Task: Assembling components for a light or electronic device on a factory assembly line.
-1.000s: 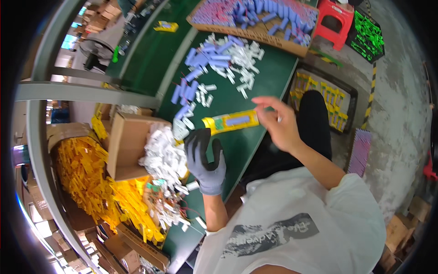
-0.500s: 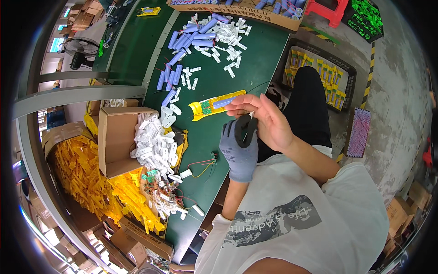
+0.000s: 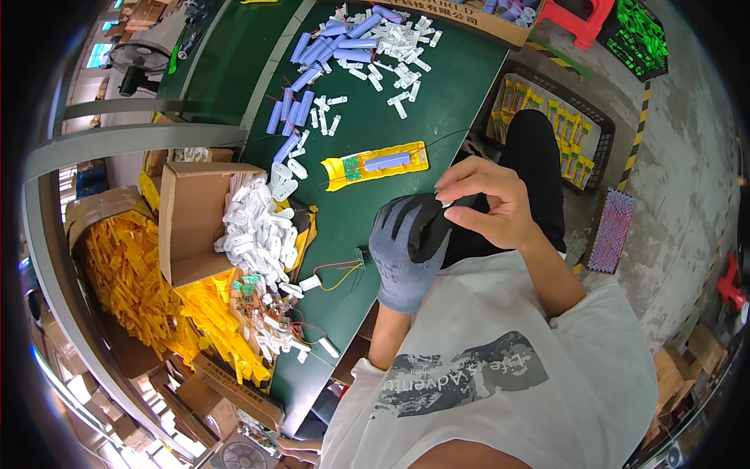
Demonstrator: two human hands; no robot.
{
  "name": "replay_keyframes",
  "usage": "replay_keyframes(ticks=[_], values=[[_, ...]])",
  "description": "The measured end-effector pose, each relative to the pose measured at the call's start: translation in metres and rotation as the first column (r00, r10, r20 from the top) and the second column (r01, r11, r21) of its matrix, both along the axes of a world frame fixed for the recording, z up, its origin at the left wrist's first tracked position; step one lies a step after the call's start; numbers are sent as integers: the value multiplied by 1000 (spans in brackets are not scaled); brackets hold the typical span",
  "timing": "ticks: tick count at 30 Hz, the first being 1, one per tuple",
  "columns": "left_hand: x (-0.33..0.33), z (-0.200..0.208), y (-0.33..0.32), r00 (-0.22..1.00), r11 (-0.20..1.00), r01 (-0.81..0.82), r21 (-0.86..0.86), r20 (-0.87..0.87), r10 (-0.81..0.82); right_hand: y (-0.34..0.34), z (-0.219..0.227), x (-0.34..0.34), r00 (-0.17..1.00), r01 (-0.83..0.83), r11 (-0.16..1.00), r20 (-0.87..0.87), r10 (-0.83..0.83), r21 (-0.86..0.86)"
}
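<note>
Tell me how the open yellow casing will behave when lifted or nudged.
The yellow casing holds a trough shape, so it's probably stiff. Its open top might let the purple cell drop out if overturned. Lying flat, it seems unlikely to roll.

Yellow casing (image 3: 418, 158): open side up on your green table (image 3: 445, 86), right end slightly farther from you. Green circuit board (image 3: 351, 168) in its left part; blue-violet cell (image 3: 388, 162) lengthwise right of that. Small white piece (image 3: 447, 204): mostly hidden, at your right grip (image 3: 500, 202).
</note>
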State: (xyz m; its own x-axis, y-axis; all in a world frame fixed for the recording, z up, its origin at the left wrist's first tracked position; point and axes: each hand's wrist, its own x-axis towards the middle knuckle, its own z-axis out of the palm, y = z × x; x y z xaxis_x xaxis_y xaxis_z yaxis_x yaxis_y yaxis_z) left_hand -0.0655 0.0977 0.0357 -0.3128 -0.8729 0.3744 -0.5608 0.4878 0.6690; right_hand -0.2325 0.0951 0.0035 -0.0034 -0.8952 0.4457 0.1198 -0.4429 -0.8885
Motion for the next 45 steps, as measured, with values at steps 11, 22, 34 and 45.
replay_keyframes(ticks=[11,22,34,45], values=[[-5,-18,8,623,668,317,674,-679,389,8,-9,-13,993,-103,994,-66,100,-36],[-7,-43,0,744,784,106,612,-571,345,-23,-33,11,743,301,895,-508,-436,-328],[-8,-39,-26,930,941,-329,80,200,308,-50,-22,-2,465,-71,830,-754,-464,-554],[2,-67,-31,929,928,-362,84,109,353,-59,-14,-10,405,-270,799,-816,-413,-538]])
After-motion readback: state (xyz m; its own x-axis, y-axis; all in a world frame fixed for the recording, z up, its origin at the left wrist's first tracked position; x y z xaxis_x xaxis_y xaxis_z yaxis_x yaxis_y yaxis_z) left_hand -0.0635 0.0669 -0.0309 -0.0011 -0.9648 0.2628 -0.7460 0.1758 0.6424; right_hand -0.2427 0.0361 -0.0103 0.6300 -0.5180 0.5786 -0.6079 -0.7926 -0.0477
